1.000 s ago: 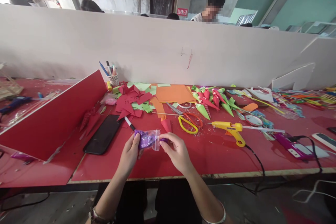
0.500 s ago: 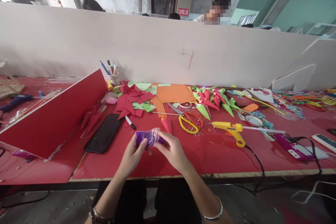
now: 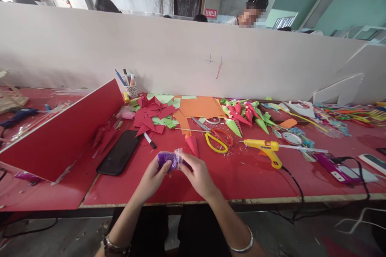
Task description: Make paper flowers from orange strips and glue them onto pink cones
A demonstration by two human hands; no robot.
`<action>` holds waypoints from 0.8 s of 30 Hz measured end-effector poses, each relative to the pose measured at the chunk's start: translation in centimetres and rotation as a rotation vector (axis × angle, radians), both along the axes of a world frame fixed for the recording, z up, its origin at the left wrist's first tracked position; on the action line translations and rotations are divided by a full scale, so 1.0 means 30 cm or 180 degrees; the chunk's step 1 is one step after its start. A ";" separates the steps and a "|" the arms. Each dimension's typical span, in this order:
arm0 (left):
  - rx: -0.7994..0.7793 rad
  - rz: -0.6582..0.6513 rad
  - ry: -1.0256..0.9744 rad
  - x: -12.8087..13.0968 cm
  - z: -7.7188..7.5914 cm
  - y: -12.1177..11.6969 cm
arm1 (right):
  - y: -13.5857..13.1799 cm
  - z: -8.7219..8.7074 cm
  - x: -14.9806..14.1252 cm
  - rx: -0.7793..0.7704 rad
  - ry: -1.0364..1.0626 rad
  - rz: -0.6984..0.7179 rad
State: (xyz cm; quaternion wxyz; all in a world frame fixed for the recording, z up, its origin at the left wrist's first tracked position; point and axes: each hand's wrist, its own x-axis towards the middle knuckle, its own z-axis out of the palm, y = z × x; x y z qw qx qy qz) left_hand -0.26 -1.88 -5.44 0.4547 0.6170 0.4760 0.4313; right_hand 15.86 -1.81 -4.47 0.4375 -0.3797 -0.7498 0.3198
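Observation:
A small purple packet in clear plastic wrap (image 3: 166, 158) is held between my two hands above the front of the red table. My left hand (image 3: 155, 172) is closed around its left end, thumb on top. My right hand (image 3: 196, 170) pinches the clear wrap at the right end, where a bit of purple also shows. What exactly the packet contains I cannot make out. Just beyond the hands lies a red and orange paper cone (image 3: 191, 144). A black phone (image 3: 119, 153) lies to the left, with a marker (image 3: 149, 140) near it.
Scissors (image 3: 217, 143) with yellow and orange handles lie ahead. A yellow glue gun (image 3: 265, 148) is to the right, its cord trailing over the table edge. Red paper pieces (image 3: 150, 112), orange sheets (image 3: 200, 107) and paper cones (image 3: 241, 114) lie behind. A red board (image 3: 69, 132) stands at left.
Both hands have shifted very slightly with the packet between them, and its wrap is turned a little. The person behind the partition has moved slightly right.

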 end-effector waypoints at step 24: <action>0.0162 0.0378 0.0188 0.008 0.015 -0.012 | 0.032 -0.047 -0.040 -0.1709 0.3111 -0.0528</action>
